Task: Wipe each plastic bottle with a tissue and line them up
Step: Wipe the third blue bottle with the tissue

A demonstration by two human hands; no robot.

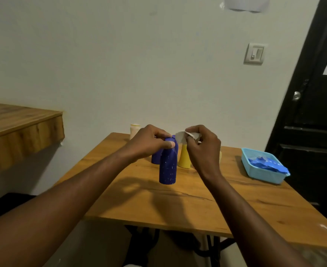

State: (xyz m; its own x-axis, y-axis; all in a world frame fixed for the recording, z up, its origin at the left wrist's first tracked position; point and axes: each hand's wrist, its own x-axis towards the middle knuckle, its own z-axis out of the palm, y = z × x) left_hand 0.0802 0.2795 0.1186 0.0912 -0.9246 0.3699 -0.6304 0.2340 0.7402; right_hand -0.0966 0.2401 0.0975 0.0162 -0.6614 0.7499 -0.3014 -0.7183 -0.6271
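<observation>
Two bare forearms reach out over a grain-streaked wooden counter (178, 209). Nearest, the left hand (149, 141) curls its fingers and thumb round the narrow top of a dark blue, white-flecked plastic bottle (167, 168). It steadies the bottle upright, apparently to leave its smooth rounded sides free for wiping. Whether the base rests on the counter I cannot tell. Just beside the bottle's top, the right hand (203, 149) pinches a small crumpled white tissue (182, 136), soft and folded, poised to wipe. Behind stand a second dark blue plastic bottle (155, 158) and a yellow tapering plastic bottle (184, 159), close together. Off to the right sits a pale blue plastic mesh basket (264, 175) holding crumpled blue material (268, 163). Farthest back, by the wall, a cream plastic bottle (134, 131) stands alone.
</observation>
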